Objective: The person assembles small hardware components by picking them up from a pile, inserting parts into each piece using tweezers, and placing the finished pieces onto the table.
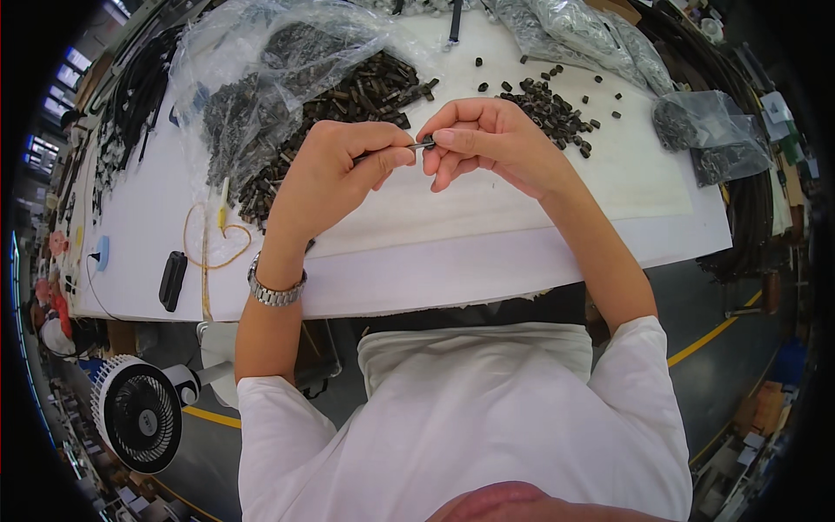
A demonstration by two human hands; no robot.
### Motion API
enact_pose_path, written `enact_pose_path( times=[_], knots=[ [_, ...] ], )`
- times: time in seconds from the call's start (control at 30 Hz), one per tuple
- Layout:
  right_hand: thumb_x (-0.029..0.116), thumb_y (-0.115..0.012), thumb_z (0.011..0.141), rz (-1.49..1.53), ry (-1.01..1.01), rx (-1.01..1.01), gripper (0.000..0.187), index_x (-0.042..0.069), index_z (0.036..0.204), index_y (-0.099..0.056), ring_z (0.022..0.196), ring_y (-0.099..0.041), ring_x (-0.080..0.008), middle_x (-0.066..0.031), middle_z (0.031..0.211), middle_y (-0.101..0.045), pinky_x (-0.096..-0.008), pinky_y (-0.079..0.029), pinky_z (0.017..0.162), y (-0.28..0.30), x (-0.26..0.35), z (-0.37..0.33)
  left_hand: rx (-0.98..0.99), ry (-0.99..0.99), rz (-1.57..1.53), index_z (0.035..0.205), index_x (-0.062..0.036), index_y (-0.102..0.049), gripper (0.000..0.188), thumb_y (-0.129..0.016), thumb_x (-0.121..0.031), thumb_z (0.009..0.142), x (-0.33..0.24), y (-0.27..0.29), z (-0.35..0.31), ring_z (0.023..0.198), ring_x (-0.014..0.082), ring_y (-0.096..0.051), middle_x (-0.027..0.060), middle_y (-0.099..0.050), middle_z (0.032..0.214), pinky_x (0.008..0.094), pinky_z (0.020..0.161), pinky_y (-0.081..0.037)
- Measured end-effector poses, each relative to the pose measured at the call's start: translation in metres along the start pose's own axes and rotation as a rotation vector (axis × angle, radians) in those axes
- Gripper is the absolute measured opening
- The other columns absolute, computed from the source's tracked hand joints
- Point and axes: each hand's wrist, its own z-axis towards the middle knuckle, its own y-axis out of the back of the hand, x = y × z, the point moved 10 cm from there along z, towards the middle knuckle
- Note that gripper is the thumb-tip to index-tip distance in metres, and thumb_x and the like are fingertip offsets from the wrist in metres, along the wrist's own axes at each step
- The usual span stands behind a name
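Note:
Above the white table, my left hand (323, 178) is closed in a pinch on a thin dark rod (417, 146) with a shiny metal end. It points right, to my right hand (509, 143). Between thumb and forefinger that hand grips a small black piece (428, 140), its other fingers loosely curled. Rod and piece meet at the fingertips; whether one is inside the other cannot be seen. Beyond my left hand lies a heap of dark, longish parts (374, 87). Short black pieces (557, 113) lie scattered beyond my right hand.
A clear plastic bag (252, 96) covers part of the left heap. Filled bags (709, 130) lie at the right. On the left are a yellow-handled tool (223, 204) with a looped cord and a black case (173, 281). A fan (139, 416) stands below the table edge.

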Motion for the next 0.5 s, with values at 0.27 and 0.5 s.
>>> enact_pose_path(
  times=[0.27, 0.5],
  knots=[
    [0.016, -0.065, 0.105, 0.033, 0.100, -0.112, 0.022, -0.002, 0.118, -0.064, 0.083, -0.078, -0.0197, -0.0149, 0.099, -0.077, -0.0340, -0.064, 0.083, 0.009, 0.010, -0.001, 0.008, 0.234, -0.191, 0.099, 0.0005, -0.075, 0.017, -0.071, -0.016, 0.100, 0.015, 0.003, 0.001, 0.060, 0.0044, -0.051, -0.0008, -0.060, 0.067, 0.0252, 0.056, -0.040],
    [0.011, -0.064, 0.106, -0.113, 0.206, -0.212, 0.021, -0.004, 0.119, -0.059, 0.085, -0.078, -0.0218, -0.0169, 0.099, -0.077, -0.0328, -0.061, 0.085, 0.006, 0.020, -0.006, -0.115, 0.218, -0.117, 0.102, 0.0020, -0.074, 0.019, -0.070, -0.016, 0.100, 0.009, 0.003, -0.004, 0.067, 0.0065, -0.060, 0.0020, -0.067, 0.074, 0.0247, 0.059, -0.045]
  ],
)
